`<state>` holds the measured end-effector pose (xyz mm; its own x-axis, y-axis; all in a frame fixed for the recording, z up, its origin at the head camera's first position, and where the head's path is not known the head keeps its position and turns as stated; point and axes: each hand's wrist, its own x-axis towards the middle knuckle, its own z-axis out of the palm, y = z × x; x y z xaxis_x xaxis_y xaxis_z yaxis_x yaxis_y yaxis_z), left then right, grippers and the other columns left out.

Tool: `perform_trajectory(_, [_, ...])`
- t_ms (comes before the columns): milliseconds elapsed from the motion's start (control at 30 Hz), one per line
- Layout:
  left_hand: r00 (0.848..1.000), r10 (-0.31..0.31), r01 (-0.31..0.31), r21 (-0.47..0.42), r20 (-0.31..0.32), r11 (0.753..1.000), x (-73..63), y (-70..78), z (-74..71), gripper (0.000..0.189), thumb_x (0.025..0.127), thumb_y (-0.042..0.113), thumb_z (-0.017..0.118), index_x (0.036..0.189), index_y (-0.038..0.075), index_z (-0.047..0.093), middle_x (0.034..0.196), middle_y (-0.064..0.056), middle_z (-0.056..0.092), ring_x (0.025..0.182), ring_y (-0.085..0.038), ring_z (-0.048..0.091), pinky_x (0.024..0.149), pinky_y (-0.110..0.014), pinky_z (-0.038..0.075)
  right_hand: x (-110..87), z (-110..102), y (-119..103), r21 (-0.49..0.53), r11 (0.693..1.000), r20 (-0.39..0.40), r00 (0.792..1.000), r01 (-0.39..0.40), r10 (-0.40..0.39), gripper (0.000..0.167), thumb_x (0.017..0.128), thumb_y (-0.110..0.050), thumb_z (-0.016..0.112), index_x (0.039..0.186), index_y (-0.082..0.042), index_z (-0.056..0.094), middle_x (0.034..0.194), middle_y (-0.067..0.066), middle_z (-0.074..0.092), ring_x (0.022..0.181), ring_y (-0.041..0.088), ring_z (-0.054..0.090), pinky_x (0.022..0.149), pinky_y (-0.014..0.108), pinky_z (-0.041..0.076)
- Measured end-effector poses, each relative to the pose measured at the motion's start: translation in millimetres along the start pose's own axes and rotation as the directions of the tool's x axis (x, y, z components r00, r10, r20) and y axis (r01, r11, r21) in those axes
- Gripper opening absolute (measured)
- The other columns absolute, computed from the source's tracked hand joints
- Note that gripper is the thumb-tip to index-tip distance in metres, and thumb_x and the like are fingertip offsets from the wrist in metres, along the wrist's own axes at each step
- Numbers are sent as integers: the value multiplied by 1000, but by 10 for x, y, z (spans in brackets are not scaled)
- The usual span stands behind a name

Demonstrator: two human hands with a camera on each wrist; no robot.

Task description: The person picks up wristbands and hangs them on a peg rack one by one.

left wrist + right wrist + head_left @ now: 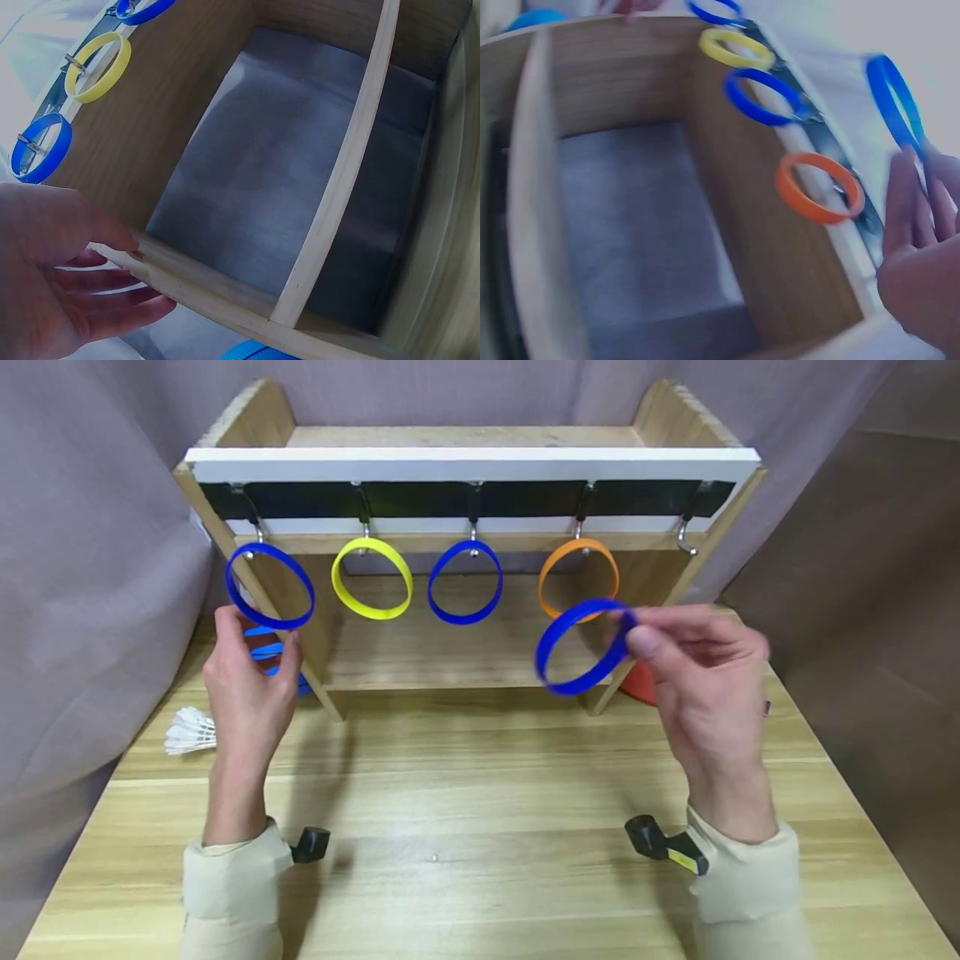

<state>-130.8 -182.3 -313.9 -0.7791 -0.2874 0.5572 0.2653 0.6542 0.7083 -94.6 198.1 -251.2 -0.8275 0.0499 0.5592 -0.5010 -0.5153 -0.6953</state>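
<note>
In my right hand (705, 685) a blue wristband (555, 677) is pinched between thumb and fingers, in front of the rack's right part. It overlaps the orange wristband (617, 568) in the head view. My left hand (251, 685) grips the left side board of the wooden rack (195, 296), thumb on one face and fingers on the other. From the rack's hooks hang a blue wristband (310, 602) at far left, a yellow wristband (409, 585), another blue wristband (498, 585) and the orange one. The far right hook (686, 537) holds nothing.
A white shuttlecock (190, 731) lies on the wooden table (480, 793) beside my left hand. Something blue (303, 685) shows behind the rack's left side, and a red object (639, 683) behind its right leg. Grey cloth (112, 527) hangs around the back.
</note>
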Motion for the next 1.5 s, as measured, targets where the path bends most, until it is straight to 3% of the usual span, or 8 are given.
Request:
perform_trajectory(100, [1000, 3, -3, 2, 0, 1000, -5, -6, -5, 39, 89, 13, 69, 119, -3, 49, 106, -12, 64, 91, -21, 68, 69, -14, 56, 130, -75, -120, 185, 972, -214, 971, 145, -104, 23, 81, 23, 65, 102, 26, 58, 97, 34, 65, 88, 42, 66, 88, 43, 57])
perform_trajectory(233, [1000, 9, -9, 1, -1, 1000, -7, -13, -6, 38, 89, 12, 68, 119, -3, 49, 106, -13, 64, 91, -21, 68, 68, -12, 55, 215, -199, -166, 192, 959, -395, 911, 211, -121, 30, 83, 17, 67, 111, 22, 57, 106, 33, 63, 94, 41, 65, 98, 46, 49])
perform_trajectory(300, [1000, 11, -11, 2, -1, 1000, -5, -15, -6, 38, 89, 12, 68, 119, -3, 49, 107, -13, 64, 91, -22, 68, 68, -11, 54, 238, -256, -147, 208, 958, -429, 899, 196, -91, 31, 84, 15, 66, 114, 21, 57, 109, 32, 62, 97, 40, 65, 101, 45, 46])
perform_trajectory(533, [1000, 1, -1, 3, -1, 1000, -6, -15, -9, 38, 89, 12, 68, 119, -3, 49, 107, -13, 64, 91, -22, 68, 69, -12, 54, 272, -400, -28, 278, 954, -422, 906, 111, 18, 30, 85, 15, 65, 115, 18, 59, 114, 29, 63, 105, 38, 64, 105, 41, 42])
perform_trajectory(1133, [1000, 6, -6, -7, -1, 1000, 1, -22, 15, 39, 89, 12, 69, 119, -3, 50, 107, -13, 64, 91, -21, 68, 68, -11, 54, 202, -533, 86, 241, 968, -401, 915, 65, 38, 31, 87, 12, 65, 117, 18, 59, 120, 30, 60, 101, 36, 65, 98, 39, 50])
perform_trajectory(1367, [1000, 17, -17, 0, -5, 1000, 4, -33, 14, 38, 89, 12, 69, 118, -3, 50, 107, -14, 64, 90, -23, 68, 67, -13, 55, 187, -529, 96, 141, 990, -385, 923, 32, 25, 33, 88, 7, 67, 119, 15, 59, 122, 28, 60, 105, 36, 62, 89, 40, 54])
perform_trajectory(1500, [1000, 13, -13, 1, -6, 1000, 4, -34, 14, 38, 89, 12, 69, 118, -3, 50, 107, -13, 64, 90, -22, 68, 68, -14, 56, 187, -521, 96, 107, 994, -384, 923, 37, 7, 36, 88, 6, 68, 121, 15, 57, 121, 27, 61, 107, 36, 61, 91, 42, 54])
